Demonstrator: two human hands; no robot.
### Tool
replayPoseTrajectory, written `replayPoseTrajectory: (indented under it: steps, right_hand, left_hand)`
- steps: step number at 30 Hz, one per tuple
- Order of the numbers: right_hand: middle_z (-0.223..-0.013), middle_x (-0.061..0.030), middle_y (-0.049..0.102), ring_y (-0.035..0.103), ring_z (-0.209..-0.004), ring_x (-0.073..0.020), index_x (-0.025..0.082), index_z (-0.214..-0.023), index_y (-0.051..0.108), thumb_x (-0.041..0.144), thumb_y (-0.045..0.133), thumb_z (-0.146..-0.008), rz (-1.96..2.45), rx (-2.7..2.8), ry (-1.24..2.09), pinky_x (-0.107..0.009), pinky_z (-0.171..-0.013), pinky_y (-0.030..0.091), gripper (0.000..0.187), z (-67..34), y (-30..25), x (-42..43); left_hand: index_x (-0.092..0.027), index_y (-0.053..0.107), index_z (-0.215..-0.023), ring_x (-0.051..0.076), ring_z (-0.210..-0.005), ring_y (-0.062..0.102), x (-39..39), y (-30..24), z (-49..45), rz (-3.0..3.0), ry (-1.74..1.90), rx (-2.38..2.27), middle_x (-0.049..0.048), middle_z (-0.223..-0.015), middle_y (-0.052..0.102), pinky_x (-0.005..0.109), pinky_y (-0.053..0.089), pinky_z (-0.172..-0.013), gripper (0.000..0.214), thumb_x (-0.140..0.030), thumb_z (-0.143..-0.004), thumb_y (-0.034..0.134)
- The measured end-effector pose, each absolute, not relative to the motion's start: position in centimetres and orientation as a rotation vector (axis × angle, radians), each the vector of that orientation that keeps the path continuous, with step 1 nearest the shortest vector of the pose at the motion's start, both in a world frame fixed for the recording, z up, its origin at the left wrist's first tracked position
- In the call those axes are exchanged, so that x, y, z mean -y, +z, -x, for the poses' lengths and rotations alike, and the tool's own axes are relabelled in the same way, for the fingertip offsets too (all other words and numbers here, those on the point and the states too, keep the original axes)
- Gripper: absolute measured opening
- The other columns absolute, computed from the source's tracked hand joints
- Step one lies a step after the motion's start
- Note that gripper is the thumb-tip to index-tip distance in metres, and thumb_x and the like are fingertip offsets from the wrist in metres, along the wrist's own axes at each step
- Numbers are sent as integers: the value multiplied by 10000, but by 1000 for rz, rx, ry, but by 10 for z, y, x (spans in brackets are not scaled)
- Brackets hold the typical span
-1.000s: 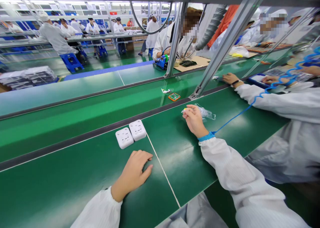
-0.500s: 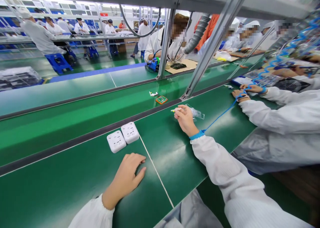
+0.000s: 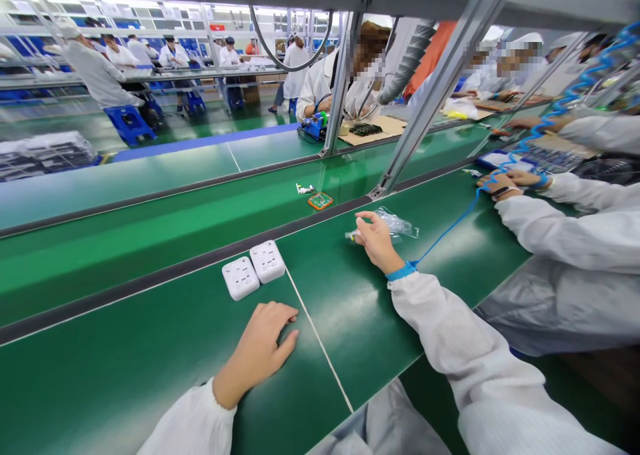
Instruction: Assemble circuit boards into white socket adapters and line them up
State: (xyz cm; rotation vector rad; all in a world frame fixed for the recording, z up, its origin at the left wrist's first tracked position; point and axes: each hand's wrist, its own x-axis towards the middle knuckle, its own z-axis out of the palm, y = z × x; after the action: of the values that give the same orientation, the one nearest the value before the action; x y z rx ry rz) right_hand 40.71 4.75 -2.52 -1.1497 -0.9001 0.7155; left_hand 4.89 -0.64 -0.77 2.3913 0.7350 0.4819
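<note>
1. Part (image 3: 351, 236), small and whitish with some yellow, sits at the fingertips of the right hand (image 3: 377, 243), above or on the green bench (image 3: 350, 302); blurred, so we can't tell which.

2. Right fingers: bent, index and thumb near the part. We can't tell whether they truly pinch it. A light, two-sided pinch would serve best, we judge; squeezing could bend or flick something this small.

3. Clear plastic (image 3: 399, 225) lies just behind the right hand; contact unclear. We'd lift the part clear so no film snags.

4. Left hand (image 3: 260, 345): relaxed, fingers loosely curled, thumb apart, nothing held. It's near enough to steady things, so we'd use it if the part slips.

5. Two white units (image 3: 240, 278) sit side by side beyond the left hand. We'd avoid knocking them.

6. Orange-edged circuit board (image 3: 320, 201) and little white pieces (image 3: 303, 189) lie across the dark rail (image 3: 295, 228). We'd avoid dropping the part among them.

7. Blue wrist strap (image 3: 403, 270): we'd leave it on.
</note>
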Motion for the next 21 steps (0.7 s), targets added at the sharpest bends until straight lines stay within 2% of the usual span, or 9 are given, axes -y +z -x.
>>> replayPoseTrajectory:
  steps: [5, 10, 13, 15, 17, 19, 20, 21]
  right_hand:
    - [-497, 118, 258, 227, -418, -100, 271, -877, 446, 767, 710, -797, 1201, 911, 485, -242, -425, 177, 568, -408, -30, -46]
    - [-507, 84, 361, 278, -454, -105, 241, -784, 509, 650, 772, -806, 1242, 995, 366, -263, -463, 212, 486, -399, -15, -58]
    - [-555, 44, 472, 397, -519, -128, 220, -746, 547, 558, 761, -821, 1375, 1147, 278, -281, -545, 331, 407, -386, 2, -94]
    - [-678, -9, 592, 533, -646, -180, 204, -796, 570, 523, 795, -778, 1578, 1263, 207, -316, -659, 425, 391, -371, 10, -127]
    - [-902, -110, 676, 621, -867, -284, 168, -940, 595, 512, 905, -639, 1836, 1304, 138, -393, -794, 470, 552, -354, 13, -158]
    - [-1070, -237, 661, 608, -1043, -409, 114, -1081, 590, 525, 983, -504, 2078, 1298, 72, -497, -868, 460, 810, -336, 6, -179]
    - [-1094, -291, 646, 598, -1079, -456, 87, -1124, 587, 541, 992, -492, 2169, 1300, 57, -536, -865, 451, 877, -329, -1, -184]
    - [-1064, -324, 641, 605, -1078, -479, 70, -1112, 603, 583, 967, -549, 2214, 1304, 50, -551, -847, 441, 844, -325, -10, -188]
  left_hand:
    - [-206, 599, -1156, 231, -954, 612, 7, -6, -49, -2390, 481, -745, 70, -1059, 677, 404, 462, -865, 199, -214, -977, 512]
    - [-210, 607, -1134, 219, -962, 617, 12, -5, -49, -2399, 503, -761, 59, -1062, 687, 379, 454, -879, 189, -199, -958, 542]
    - [-208, 606, -1130, 205, -982, 613, 12, -4, -49, -2406, 505, -753, 42, -1080, 692, 358, 439, -891, 194, -183, -941, 568]
    - [-202, 607, -1120, 202, -982, 611, 11, -5, -49, -2411, 505, -755, 40, -1079, 694, 353, 428, -895, 190, -185, -932, 577]
    - [-196, 610, -1115, 205, -974, 616, 10, -6, -49, -2422, 498, -764, 44, -1066, 697, 351, 417, -887, 196, -190, -920, 588]
    - [-192, 619, -1119, 215, -986, 630, 11, -10, -49, -2450, 479, -769, 52, -1066, 705, 350, 408, -874, 218, -212, -902, 621]
    - [-190, 627, -1118, 222, -997, 638, 12, -14, -50, -2469, 467, -766, 56, -1073, 711, 350, 406, -867, 229, -235, -894, 645]
    - [-191, 636, -1120, 230, -1008, 646, 13, -18, -51, -2492, 458, -756, 60, -1077, 719, 352, 406, -860, 250, -272, -886, 672]
